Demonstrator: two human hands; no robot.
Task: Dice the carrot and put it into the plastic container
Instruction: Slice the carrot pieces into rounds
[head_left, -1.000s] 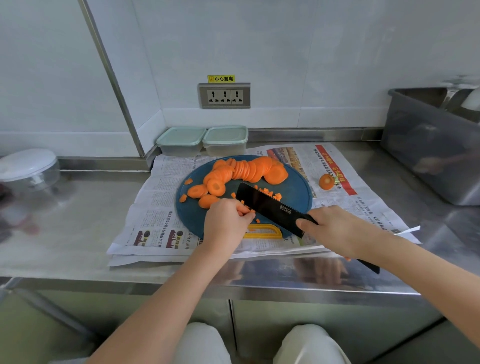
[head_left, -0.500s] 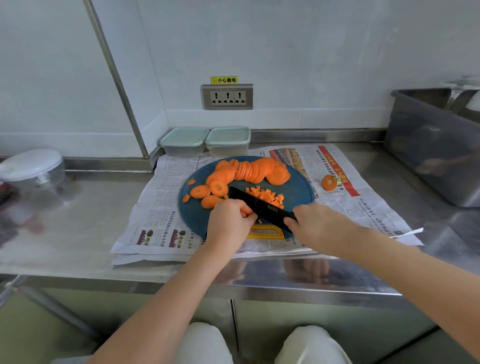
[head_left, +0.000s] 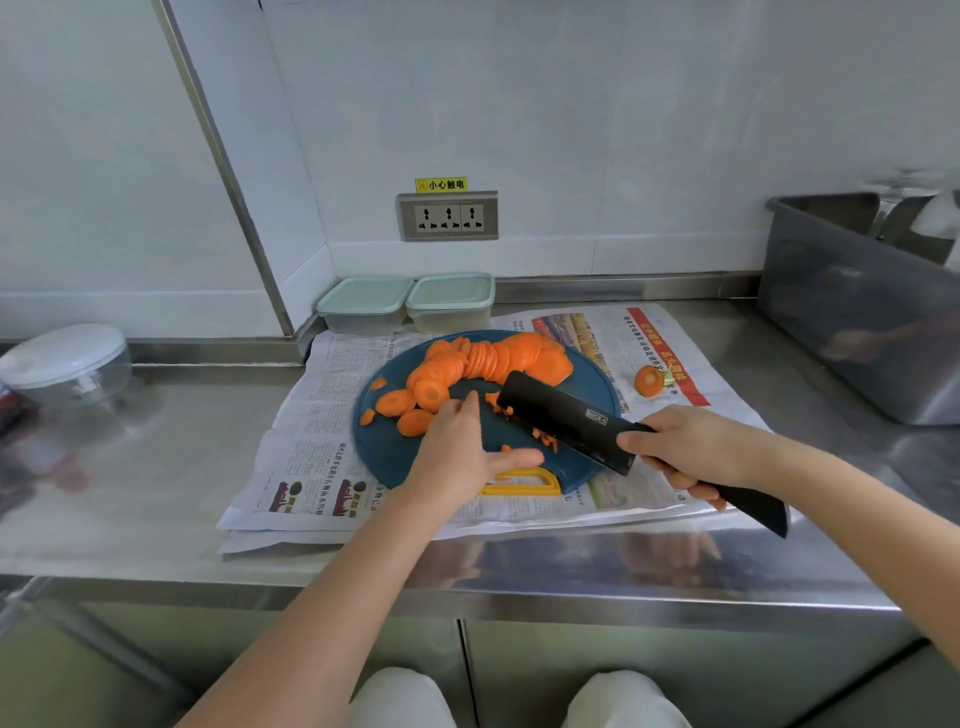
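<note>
Lifting black broad knife (head_left: 566, 415), my right hand (head_left: 691, 447) clenched | left hand (head_left: 457, 457) flattened, empty | orange carrot rounds (head_left: 488, 358) 12 o'clock undiced

White walls (head_left: 623, 104) meet in a corner covered by a metal strip (head_left: 223, 171). A power socket (head_left: 448, 215) with a yellow label (head_left: 441, 184) is above the shiny steel counter (head_left: 156, 467). Cabinet doors (head_left: 727, 660) are below it

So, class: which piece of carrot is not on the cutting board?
The carrot stub with a bit of green, lying alone on the newspaper right of the cutting board; the slices and small bits all lie on the board.
</note>
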